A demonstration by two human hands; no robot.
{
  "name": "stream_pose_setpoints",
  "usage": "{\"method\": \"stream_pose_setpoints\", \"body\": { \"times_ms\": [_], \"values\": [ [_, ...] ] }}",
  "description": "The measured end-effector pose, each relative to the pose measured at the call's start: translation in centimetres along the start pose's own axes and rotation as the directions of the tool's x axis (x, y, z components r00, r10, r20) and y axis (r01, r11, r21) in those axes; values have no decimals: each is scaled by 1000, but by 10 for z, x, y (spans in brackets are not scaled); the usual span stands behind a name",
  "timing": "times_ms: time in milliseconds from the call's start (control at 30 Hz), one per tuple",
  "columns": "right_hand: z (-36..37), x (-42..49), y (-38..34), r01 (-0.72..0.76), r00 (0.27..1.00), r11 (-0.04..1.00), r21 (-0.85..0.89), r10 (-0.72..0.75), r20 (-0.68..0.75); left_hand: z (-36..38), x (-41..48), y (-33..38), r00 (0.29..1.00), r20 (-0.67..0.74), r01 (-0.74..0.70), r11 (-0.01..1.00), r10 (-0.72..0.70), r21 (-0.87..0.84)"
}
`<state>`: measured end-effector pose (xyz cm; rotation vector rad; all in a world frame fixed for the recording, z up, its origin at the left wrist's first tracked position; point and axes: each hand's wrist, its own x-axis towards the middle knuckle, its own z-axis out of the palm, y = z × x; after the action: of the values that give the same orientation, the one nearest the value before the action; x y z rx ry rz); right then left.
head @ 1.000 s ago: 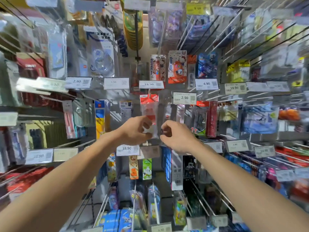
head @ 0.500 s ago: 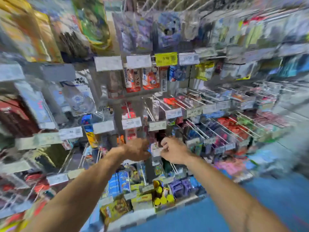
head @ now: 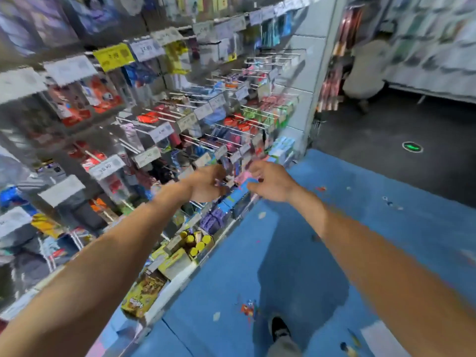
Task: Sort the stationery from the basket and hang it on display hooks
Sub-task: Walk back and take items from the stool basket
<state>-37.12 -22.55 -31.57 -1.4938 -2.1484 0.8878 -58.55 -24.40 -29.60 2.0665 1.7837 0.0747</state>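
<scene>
Left hand is out in front of the rack, fingers curled against a small purple packet, too blurred to tell if it actually grips it. Right hand is just beside it, fingers loosely curled, thumb apart, holding nothing. Both sit near the lower display hooks, which carry packaged stationery behind white price tags; yellow boxes on the bottom shelf, blue floor to the right, one black shoe on it.
</scene>
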Motion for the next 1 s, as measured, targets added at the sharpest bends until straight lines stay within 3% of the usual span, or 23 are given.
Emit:
{"method": "stream_pose_setpoints", "body": {
  "times_ms": [200,400,567,833,1000],
  "values": [
    [-63,-100,78,-240,945,970,-29,227,-234,48,35,107,968,80,-229,968,238,-101],
    [-117,-229,166,-486,761,866,120,487,-430,112,58,255,834,185,-513,854,520,-91],
    [-150,-351,222,-636,554,720,279,677,-484,168,33,395,617,353,-715,688,703,-120],
    [-180,-551,282,-725,252,482,493,851,-461,276,-15,595,282,600,-901,422,749,-104],
    [-193,-654,301,-737,42,349,579,878,-476,330,-62,702,154,652,-923,344,742,-172]
  ]
}}
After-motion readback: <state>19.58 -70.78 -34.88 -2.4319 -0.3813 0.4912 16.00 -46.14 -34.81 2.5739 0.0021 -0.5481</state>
